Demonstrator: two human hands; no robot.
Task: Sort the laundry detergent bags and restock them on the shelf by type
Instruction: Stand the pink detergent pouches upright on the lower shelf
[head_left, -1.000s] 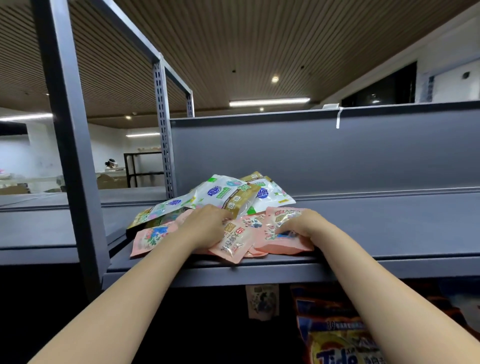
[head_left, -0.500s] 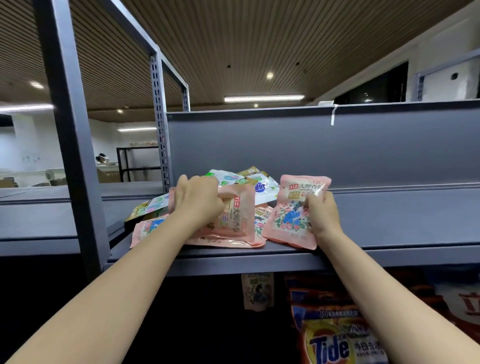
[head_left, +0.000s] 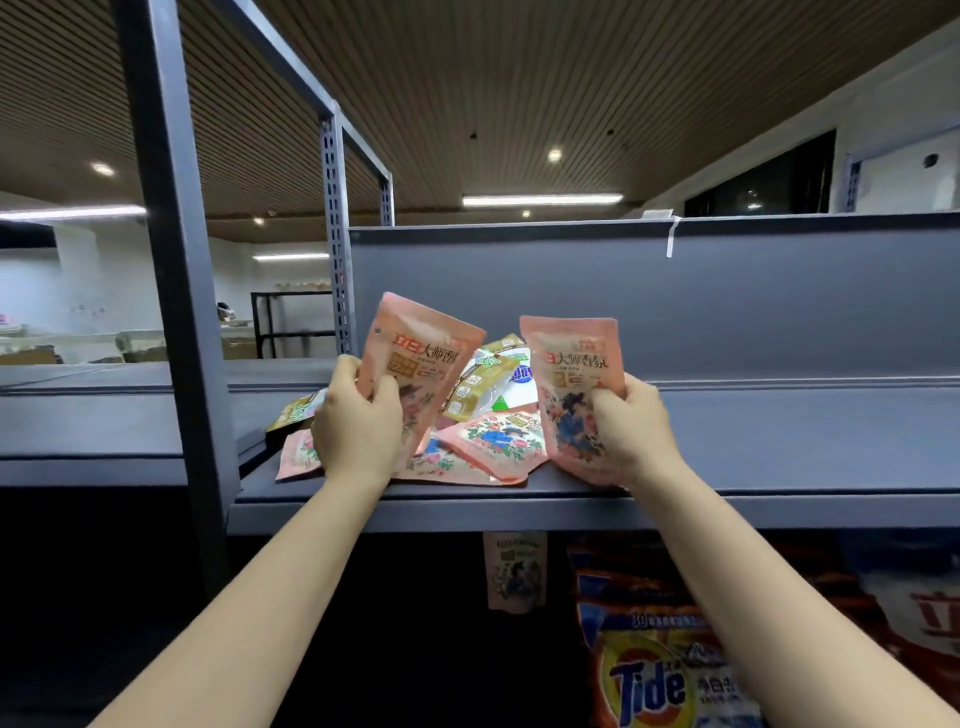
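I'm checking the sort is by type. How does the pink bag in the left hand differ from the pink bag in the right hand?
The left-hand bag leans to the right, its top corner over the pile; the right-hand bag stands nearly upright. The left hand grips its bag at the left edge; the right hand grips its bag at the right edge. Both are pink, with the same red lettering and floral picture, apparently one type.
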